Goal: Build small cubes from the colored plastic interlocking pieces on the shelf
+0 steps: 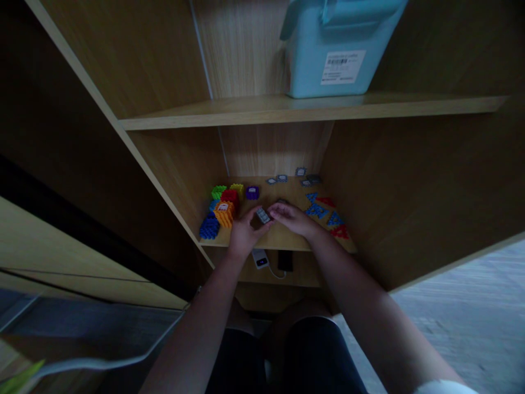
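My left hand (243,235) grips a small stack of grey interlocking square tiles (263,215) between thumb and fingers, just above the shelf board. Close to the stack's right side is my right hand (292,217), its fingers drawn together; what they hold, if anything, is too small and dark to make out. To the left stand stacks of interlocking tiles: an orange stack (224,213), a red stack (230,197), a dark blue stack (209,227), a green stack (219,191) and a yellow stack (237,189). A purple stack (252,192) sits slightly apart. Several loose grey tiles (301,171) lie at the back.
Blue triangular pieces (316,210) and red triangular pieces (339,232) lie along the right side. A teal bin (332,54) stands on the shelf above (246,112). Below are a white device (260,258) with a cable and a dark flat object (285,261). Cabinet walls enclose both sides.
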A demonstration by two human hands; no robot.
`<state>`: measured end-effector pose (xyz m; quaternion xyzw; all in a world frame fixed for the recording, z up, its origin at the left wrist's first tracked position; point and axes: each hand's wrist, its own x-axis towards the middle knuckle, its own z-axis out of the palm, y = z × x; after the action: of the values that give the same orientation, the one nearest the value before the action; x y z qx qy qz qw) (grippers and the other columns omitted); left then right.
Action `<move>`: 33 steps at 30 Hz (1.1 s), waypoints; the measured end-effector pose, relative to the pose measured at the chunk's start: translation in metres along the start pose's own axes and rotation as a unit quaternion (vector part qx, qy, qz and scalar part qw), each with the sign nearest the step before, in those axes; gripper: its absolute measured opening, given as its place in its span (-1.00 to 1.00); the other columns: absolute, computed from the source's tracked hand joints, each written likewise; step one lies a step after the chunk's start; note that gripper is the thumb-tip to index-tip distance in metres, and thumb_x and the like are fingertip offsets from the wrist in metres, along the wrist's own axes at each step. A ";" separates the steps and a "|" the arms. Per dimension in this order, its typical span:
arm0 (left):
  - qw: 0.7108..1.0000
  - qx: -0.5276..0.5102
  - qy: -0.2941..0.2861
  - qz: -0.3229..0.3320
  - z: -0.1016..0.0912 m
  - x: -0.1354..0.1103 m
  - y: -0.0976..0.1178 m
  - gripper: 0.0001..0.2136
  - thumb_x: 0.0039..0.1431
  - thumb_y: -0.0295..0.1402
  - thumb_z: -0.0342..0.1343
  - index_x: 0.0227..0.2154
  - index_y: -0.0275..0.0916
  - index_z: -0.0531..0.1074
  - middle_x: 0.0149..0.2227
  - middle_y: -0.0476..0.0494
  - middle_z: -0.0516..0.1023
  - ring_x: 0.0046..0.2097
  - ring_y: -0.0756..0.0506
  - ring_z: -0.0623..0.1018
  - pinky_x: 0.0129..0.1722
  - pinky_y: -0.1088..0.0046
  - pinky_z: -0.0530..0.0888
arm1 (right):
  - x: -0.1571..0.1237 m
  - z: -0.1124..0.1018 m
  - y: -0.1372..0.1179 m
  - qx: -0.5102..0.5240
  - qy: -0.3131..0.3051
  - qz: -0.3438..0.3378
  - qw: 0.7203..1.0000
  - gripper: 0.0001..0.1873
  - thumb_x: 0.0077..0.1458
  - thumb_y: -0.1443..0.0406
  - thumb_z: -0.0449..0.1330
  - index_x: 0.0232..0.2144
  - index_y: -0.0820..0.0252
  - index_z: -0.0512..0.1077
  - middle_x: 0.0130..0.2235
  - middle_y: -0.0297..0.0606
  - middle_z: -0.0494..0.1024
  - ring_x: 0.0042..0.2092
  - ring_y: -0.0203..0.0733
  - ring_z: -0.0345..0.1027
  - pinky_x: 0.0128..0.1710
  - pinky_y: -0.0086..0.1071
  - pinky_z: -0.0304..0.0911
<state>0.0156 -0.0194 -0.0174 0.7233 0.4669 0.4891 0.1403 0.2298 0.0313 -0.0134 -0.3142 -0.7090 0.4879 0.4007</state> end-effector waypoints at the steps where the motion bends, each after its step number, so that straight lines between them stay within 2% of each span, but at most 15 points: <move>1: 1.000 0.014 0.007 0.016 0.000 -0.002 0.001 -0.50 0.21 -0.17 0.43 0.17 -0.13 0.52 0.06 -0.19 0.72 0.00 -0.22 0.74 0.04 0.19 0.69 | -0.001 0.000 -0.001 0.009 -0.012 0.002 1.000 -0.49 0.20 -0.18 0.33 -0.13 0.08 0.50 -0.17 -0.27 0.62 -0.13 -0.13 0.52 0.01 -0.20 0.42; 4: 0.996 0.042 0.015 0.071 0.001 -0.006 0.002 -0.47 0.25 -0.21 0.40 0.24 -0.13 0.46 0.15 -0.24 0.67 0.09 -0.23 0.71 0.12 0.17 0.68 | -0.002 -0.001 -0.001 0.043 -0.059 0.011 0.997 -0.50 0.16 -0.13 0.40 -0.10 0.06 0.46 -0.14 -0.28 0.60 -0.08 -0.13 0.51 0.04 -0.21 0.40; 7: 0.991 0.066 0.021 0.111 0.003 -0.009 -0.002 -0.44 0.27 -0.27 0.38 0.29 -0.15 0.40 0.22 -0.28 0.62 0.22 -0.26 0.64 0.23 0.11 0.62 | -0.003 0.000 0.002 0.065 -0.089 0.024 0.994 -0.48 0.09 -0.06 0.49 -0.11 0.07 0.43 -0.17 -0.31 0.59 -0.11 -0.16 0.50 0.00 -0.24 0.39; 15: 0.979 0.104 0.047 0.167 0.007 -0.010 -0.005 -0.41 0.30 -0.32 0.35 0.33 -0.18 0.34 0.24 -0.32 0.60 0.29 -0.26 0.59 0.30 0.07 0.58 | -0.002 0.003 0.004 0.082 -0.061 0.029 0.994 -0.45 0.03 -0.05 0.53 -0.15 0.08 0.40 -0.15 -0.32 0.61 -0.11 -0.18 0.51 0.03 -0.22 0.38; 25: 0.989 0.110 0.015 0.101 0.009 -0.010 0.001 -0.45 0.30 -0.30 0.35 0.31 -0.16 0.37 0.25 -0.34 0.59 0.31 -0.30 0.56 0.32 0.01 0.55 | 0.001 0.005 0.008 0.092 -0.012 0.054 0.994 -0.35 -0.17 -0.09 0.60 -0.34 0.06 0.29 -0.31 -0.40 0.58 -0.22 -0.15 0.53 -0.11 -0.21 0.44; 33: 0.990 0.109 0.013 0.093 0.009 -0.009 0.001 -0.45 0.32 -0.27 0.34 0.30 -0.17 0.35 0.26 -0.35 0.57 0.29 -0.28 0.58 0.28 0.06 0.58 | 0.000 0.001 0.002 0.036 -0.033 0.060 0.997 -0.40 -0.07 -0.13 0.53 -0.39 0.08 0.31 -0.36 -0.41 0.53 -0.30 -0.20 0.43 -0.21 -0.29 0.32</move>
<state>0.0227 -0.0250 -0.0263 0.7684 0.4494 0.4556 0.0085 0.2291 0.0313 -0.0159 -0.3254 -0.6835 0.5465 0.3581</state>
